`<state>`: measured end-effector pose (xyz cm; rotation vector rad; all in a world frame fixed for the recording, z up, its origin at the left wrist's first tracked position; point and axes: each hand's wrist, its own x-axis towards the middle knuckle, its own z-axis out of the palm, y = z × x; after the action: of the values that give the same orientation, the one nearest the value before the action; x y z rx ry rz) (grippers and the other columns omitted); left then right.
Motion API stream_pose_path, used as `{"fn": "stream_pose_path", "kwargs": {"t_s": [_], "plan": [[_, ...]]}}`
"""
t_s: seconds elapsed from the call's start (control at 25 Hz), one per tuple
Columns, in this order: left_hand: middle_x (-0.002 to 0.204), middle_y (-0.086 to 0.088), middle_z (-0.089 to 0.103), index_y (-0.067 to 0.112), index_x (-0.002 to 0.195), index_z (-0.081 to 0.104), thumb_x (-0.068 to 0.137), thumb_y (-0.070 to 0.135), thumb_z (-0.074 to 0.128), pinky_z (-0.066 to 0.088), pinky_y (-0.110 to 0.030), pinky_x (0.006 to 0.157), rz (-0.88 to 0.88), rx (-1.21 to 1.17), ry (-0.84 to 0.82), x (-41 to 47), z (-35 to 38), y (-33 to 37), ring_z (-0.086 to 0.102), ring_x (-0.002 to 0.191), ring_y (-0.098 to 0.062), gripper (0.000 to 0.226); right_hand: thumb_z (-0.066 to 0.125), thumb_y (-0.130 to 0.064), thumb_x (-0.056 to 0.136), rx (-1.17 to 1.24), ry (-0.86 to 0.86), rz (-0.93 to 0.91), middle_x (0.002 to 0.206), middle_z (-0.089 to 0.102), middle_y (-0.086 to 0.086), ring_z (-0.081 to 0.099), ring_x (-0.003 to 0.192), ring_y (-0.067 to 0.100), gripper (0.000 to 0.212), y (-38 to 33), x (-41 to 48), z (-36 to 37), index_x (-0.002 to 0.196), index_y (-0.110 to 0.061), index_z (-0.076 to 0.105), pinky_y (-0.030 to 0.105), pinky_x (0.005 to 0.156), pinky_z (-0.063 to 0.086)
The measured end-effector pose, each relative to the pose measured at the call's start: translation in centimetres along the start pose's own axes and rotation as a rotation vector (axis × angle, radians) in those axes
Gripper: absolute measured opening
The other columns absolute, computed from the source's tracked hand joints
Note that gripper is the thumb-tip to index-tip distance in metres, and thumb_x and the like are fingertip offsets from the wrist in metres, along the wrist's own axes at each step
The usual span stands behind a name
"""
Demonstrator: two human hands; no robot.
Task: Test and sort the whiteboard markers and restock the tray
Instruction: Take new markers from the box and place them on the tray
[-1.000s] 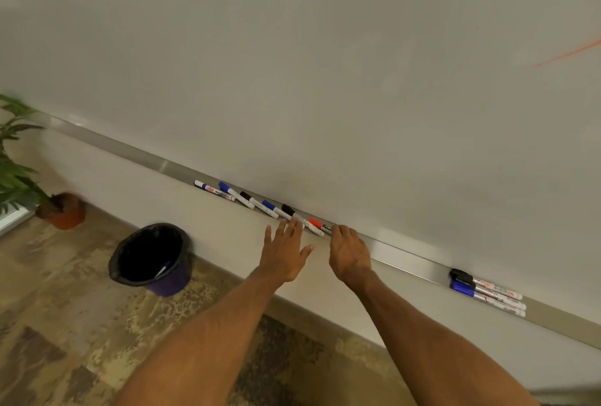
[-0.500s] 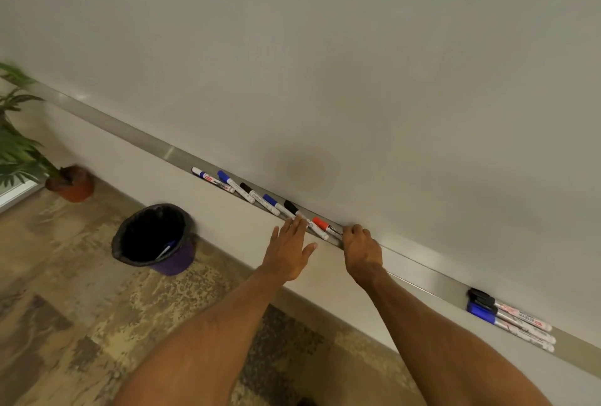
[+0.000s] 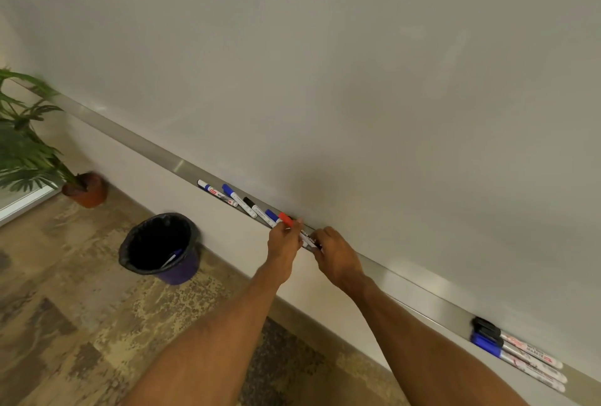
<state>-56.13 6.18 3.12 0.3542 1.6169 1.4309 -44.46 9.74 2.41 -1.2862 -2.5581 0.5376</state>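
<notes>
You are partway through, by my reading. A blue-tipped marker [image 3: 172,257] lies in the black bin [image 3: 136,236] on the floor, likely a dud. Three markers [image 3: 520,348] lie bunched side by side near the right end of the tray [image 3: 406,279], which looks like the kept pile. Four or so untested markers [image 3: 242,203] lie in a loose row along the tray's middle stretch, left of your hands. So most of the testing is left, and the restocking after it.

The red-capped marker [image 3: 286,219] is up between your hands, just above the tray's front edge and close to the whiteboard [image 3: 325,80]. Your left hand [image 3: 283,243] pinches its red cap end. Your right hand [image 3: 336,254] pinches the white barrel at the other end. It is slim and white-bodied with dark print. Your fingers hide the joint, so I cannot tell whether the cap has begun to come loose.
</notes>
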Motion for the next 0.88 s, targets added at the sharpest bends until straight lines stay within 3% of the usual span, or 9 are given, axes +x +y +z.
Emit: {"fn": "stream_pose_path", "kwargs": {"t_s": [0.16, 0.32, 0.48, 0.64, 0.72, 0.88], "plan": [[0.095, -0.012, 0.068, 0.004, 0.110, 0.060, 0.098, 0.016, 0.051, 0.058, -0.029, 0.065, -0.080, -0.247, -0.031, -0.1, -1.5, 0.4, 0.068, 0.087, -0.025, 0.019, 0.050, -0.037, 0.095, 0.080, 0.015, 0.028, 0.106, 0.058, 0.001, 0.055, 0.092, 0.015, 0.030, 0.5, 0.6, 0.3, 0.113, -0.016, 0.060, 0.027, 0.075, 0.049], [0.084, -0.008, 0.068, 0.008, 0.104, 0.062, 0.099, 0.017, 0.049, 0.054, -0.043, 0.087, -0.104, -0.285, 0.029, -0.2, -2.9, -0.1, 0.068, 0.086, -0.023, 0.016, 0.051, -0.025, 0.095, -0.001, -0.044, 0.174, 0.115, 0.055, 0.009, 0.054, 0.105, 0.023, 0.026, 1.6, 1.4, 1.1, 0.115, -0.010, 0.055, 0.034, 0.085, 0.050], [0.091, -0.010, 0.069, 0.010, 0.102, 0.062, 0.099, 0.014, 0.049, 0.052, -0.044, 0.090, -0.146, -0.291, 0.085, -0.5, -3.7, 0.0, 0.067, 0.095, -0.026, 0.014, 0.054, -0.013, 0.090, -0.019, -0.088, 0.274, 0.108, 0.060, 0.011, 0.058, 0.096, 0.025, 0.015, 1.9, 1.7, 1.8, 0.104, -0.009, 0.058, 0.034, 0.078, 0.050], [0.096, -0.011, 0.069, 0.009, 0.105, 0.061, 0.099, 0.015, 0.048, 0.050, -0.044, 0.094, -0.172, -0.301, 0.101, -0.4, -4.3, 0.2, 0.067, 0.098, -0.026, 0.015, 0.051, -0.010, 0.092, -0.035, -0.105, 0.270, 0.111, 0.059, 0.013, 0.058, 0.100, 0.027, 0.017, 1.9, 2.3, 2.1, 0.107, -0.006, 0.059, 0.033, 0.081, 0.047], [0.099, -0.011, 0.069, 0.008, 0.107, 0.060, 0.099, 0.014, 0.048, 0.048, -0.045, 0.097, -0.185, -0.318, 0.120, -0.5, -4.6, 0.4, 0.066, 0.099, -0.026, 0.015, 0.051, -0.010, 0.093, 0.043, -0.097, 0.264, 0.108, 0.061, 0.014, 0.059, 0.095, 0.025, 0.016, 1.6, 2.7, 2.1, 0.105, -0.003, 0.060, 0.033, 0.078, 0.048], [0.103, -0.013, 0.068, 0.006, 0.101, 0.060, 0.096, 0.005, 0.051, 0.048, -0.045, 0.098, -0.149, -0.338, 0.158, -0.5, -5.3, 0.5, 0.066, 0.099, -0.026, 0.010, 0.049, -0.007, 0.096, 0.437, -0.095, 0.244, 0.093, 0.060, 0.011, 0.054, 0.077, 0.017, 0.011, -0.4, 2.9, 1.4, 0.097, -0.005, 0.060, 0.028, 0.066, 0.044]]}}
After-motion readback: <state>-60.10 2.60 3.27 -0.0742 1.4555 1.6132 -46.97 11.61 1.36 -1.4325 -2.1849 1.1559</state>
